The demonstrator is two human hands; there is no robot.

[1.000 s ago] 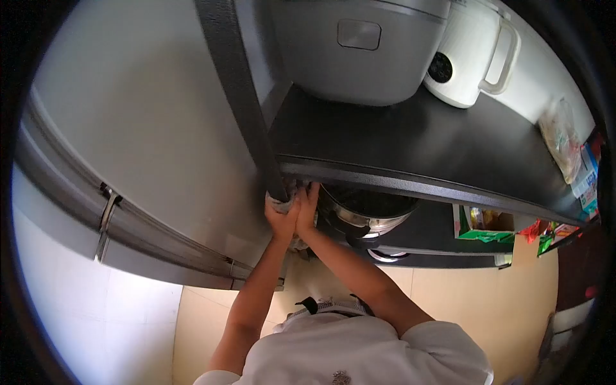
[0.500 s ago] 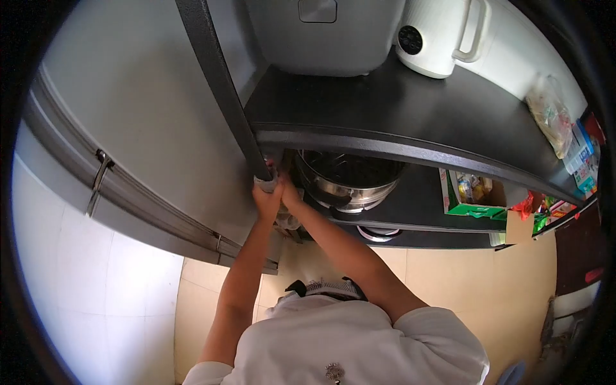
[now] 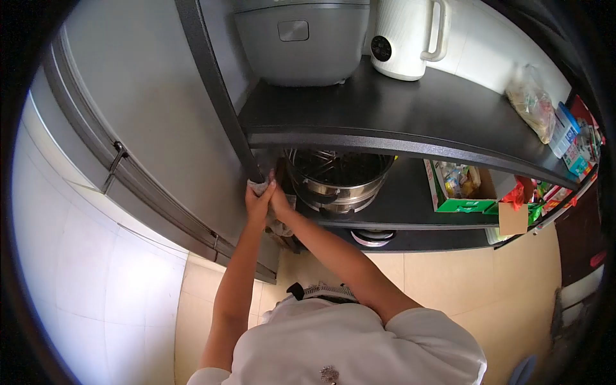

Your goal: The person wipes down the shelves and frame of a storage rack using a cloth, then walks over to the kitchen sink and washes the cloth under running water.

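Observation:
Both hands are together at the black shelf post (image 3: 221, 96), just under the upper shelf's left corner. A greyish cloth (image 3: 258, 187) is wrapped round the post, and my left hand (image 3: 257, 200) is closed on it. My right hand (image 3: 278, 197) is pressed close beside the left, its fingers reaching behind the post; what they hold, if anything, is hidden. Right of the hands, a steel steamer pot (image 3: 340, 183) stands on the lower shelf.
On the upper shelf (image 3: 308, 119) are a grey appliance (image 3: 308, 54), a white kettle (image 3: 401, 42) and a plastic bag (image 3: 532, 102). A green box of packets (image 3: 465, 205) is on the lower shelf (image 3: 404, 199). A grey refrigerator (image 3: 141, 102) stands left.
The view has shifted, showing more of the lower shelf, the pot and the box. Both hands remain at the post with the cloth, and they sit lower along it, below the upper shelf's edge.

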